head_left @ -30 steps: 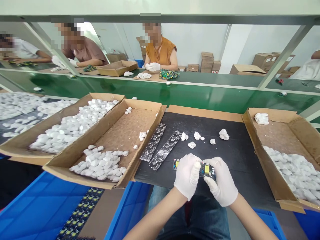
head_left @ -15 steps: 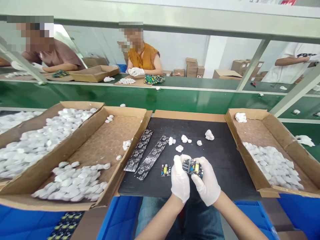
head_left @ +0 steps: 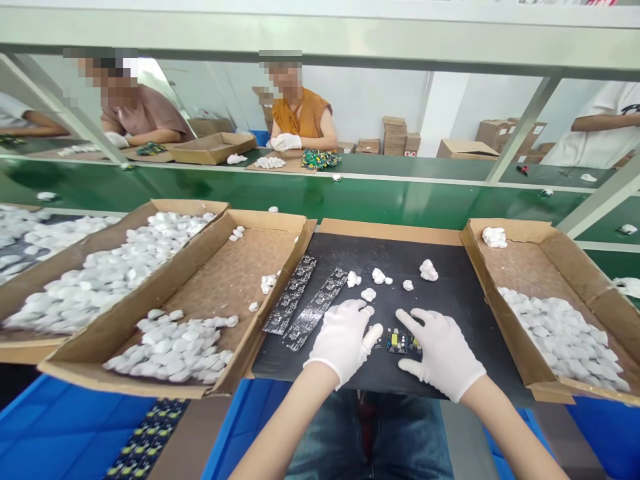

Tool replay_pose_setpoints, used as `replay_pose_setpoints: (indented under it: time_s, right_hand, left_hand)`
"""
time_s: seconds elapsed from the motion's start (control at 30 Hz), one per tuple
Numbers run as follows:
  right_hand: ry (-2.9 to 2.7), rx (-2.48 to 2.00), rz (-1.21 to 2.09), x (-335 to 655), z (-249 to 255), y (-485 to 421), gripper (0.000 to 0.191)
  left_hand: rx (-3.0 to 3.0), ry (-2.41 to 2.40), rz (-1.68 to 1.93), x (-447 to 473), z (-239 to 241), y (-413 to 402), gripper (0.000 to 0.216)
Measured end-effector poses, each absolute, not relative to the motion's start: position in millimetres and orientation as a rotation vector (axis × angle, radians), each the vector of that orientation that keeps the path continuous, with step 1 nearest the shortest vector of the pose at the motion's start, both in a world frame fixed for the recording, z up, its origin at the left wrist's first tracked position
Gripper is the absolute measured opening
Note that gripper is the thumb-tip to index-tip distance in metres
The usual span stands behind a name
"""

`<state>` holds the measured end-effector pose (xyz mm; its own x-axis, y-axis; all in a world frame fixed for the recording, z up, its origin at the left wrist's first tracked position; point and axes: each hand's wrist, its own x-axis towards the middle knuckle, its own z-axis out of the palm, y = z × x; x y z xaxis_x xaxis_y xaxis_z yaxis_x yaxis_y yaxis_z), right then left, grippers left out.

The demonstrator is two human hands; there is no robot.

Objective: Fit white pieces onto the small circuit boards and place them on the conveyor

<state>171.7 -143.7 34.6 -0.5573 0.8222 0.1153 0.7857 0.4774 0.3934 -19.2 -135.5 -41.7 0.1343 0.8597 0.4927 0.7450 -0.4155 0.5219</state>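
Both hands wear white gloves and are low over the black mat point(head_left: 465, 313). My left hand point(head_left: 340, 340) is open, palm down, its thumb by a small circuit board that it mostly hides. My right hand point(head_left: 443, 353) is open too, fingers spread over another board partly covered by them. Between the hands a small circuit board point(head_left: 397, 342) with a yellow component lies flat. Left of my left hand are two long dark printed board strips point(head_left: 316, 312). Several white putty-like lumps point(head_left: 379, 275) lie beyond the fingers.
Cardboard trays with white pieces stand left point(head_left: 210, 267) and right point(head_left: 565, 267) of the mat. A green conveyor point(head_left: 350, 200) runs behind. Metal posts and a beam point(head_left: 320, 43) cross above. Across the line sit co-workers, one in an orange top point(head_left: 305, 120). Blue bins point(head_left: 60, 427) are below.
The circuit boards that both hands held together are now down on the mat. My hands have parted and opened. The view has shifted slightly left.
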Motion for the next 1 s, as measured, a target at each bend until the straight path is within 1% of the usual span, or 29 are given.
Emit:
replay_pose_setpoints:
  time_s: [0.07, 0.1, 0.13, 0.2, 0.27, 0.37, 0.4, 0.43, 0.5, 0.57, 0.67, 0.8, 0.93, 1.0]
  right_hand:
    - [2.627, 1.460, 0.627, 183, 39, -146, 0.084]
    - [2.614, 1.489, 0.641, 189, 41, -147, 0.083]
    - [2.596, 1.519, 0.655, 194, 41, -148, 0.077]
    - [2.565, 1.563, 0.669, 203, 40, -149, 0.058]
    - [2.592, 1.554, 0.674, 208, 35, -150, 0.043]
    - [2.726, 1.441, 0.698, 214, 29, -153, 0.042]
    - [2.775, 1.385, 0.706, 215, 29, -154, 0.041]
    - [2.822, 1.333, 0.708, 216, 28, -156, 0.039]
    - [2.890, 1.261, 0.708, 217, 30, -159, 0.044]
    - [2.894, 1.233, 0.721, 217, 32, -161, 0.052]
    - [2.790, 1.262, 0.763, 216, 35, -161, 0.062]
    - [2.629, 1.358, 0.702, 213, 37, -155, 0.062]
    - [2.708, 1.329, 0.554, 214, 38, -150, 0.072]
    - [2.795, 1.324, 0.492, 215, 38, -150, 0.072]
  left_hand:
    - [2.221, 1.612, 1.203, -25, -36, -139, 0.029]
    - [2.217, 1.603, 1.232, -27, -33, -141, 0.027]
    - [2.221, 1.584, 1.256, -28, -29, -144, 0.026]
    - [2.265, 1.505, 1.273, -24, -22, -149, 0.026]
    - [2.357, 1.380, 1.239, -13, -16, -152, 0.035]
    - [2.523, 1.250, 1.101, 11, -10, -152, 0.064]
    - [2.574, 1.248, 1.032, 19, -9, -150, 0.067]
    - [2.622, 1.267, 0.957, 27, -9, -148, 0.066]
    - [2.710, 1.315, 0.832, 39, -9, -143, 0.058]
    - [2.770, 1.337, 0.797, 47, -10, -139, 0.053]
    - [2.804, 1.332, 0.851, 53, -14, -135, 0.060]
    - [2.802, 1.346, 0.843, 55, -21, -132, 0.068]
    - [2.808, 1.313, 0.903, 53, -24, -133, 0.069]
    - [2.817, 1.287, 0.961, 51, -23, -134, 0.067]
